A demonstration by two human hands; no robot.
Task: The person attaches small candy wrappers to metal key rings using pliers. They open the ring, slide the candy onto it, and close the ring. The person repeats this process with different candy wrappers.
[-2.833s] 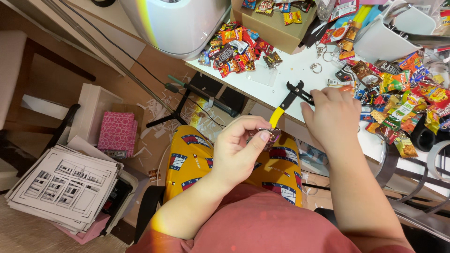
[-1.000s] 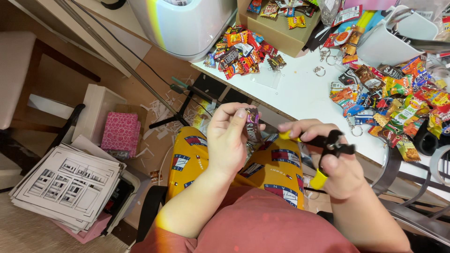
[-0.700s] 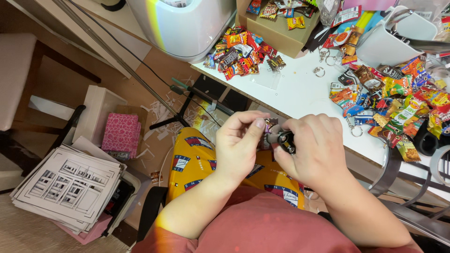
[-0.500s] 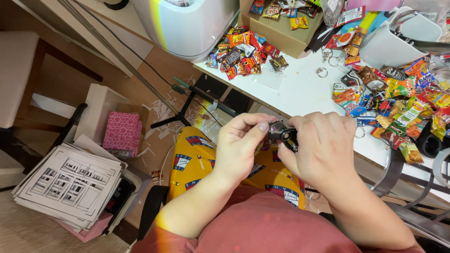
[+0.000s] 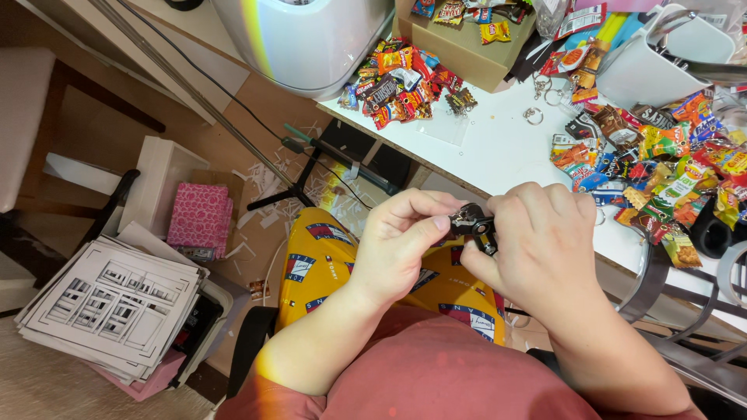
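My left hand [image 5: 405, 245] pinches a small item at its fingertips, mostly hidden, just below the edge of the white table [image 5: 498, 148]. My right hand [image 5: 541, 249] is closed around black pliers [image 5: 471, 225], whose jaws meet the small item between the two hands. The pliers' handles are hidden inside my right palm. Both hands hover over my lap, which is covered by yellow patterned shorts [image 5: 327, 260].
Heaps of small colourful snack packets [image 5: 405, 82] lie on the table, with more [image 5: 669, 167] at the right. Metal key rings [image 5: 537, 115], a cardboard box [image 5: 459, 47], a white container [image 5: 646, 66] and a white machine [image 5: 311, 35] stand there. Printed sheets [image 5: 109, 307] and a pink box [image 5: 198, 218] sit on the floor.
My right hand picked the yellow-handled pliers off the table and brought them down to my left hand. The two hands have since closed together, pliers jaws at the pinched item.
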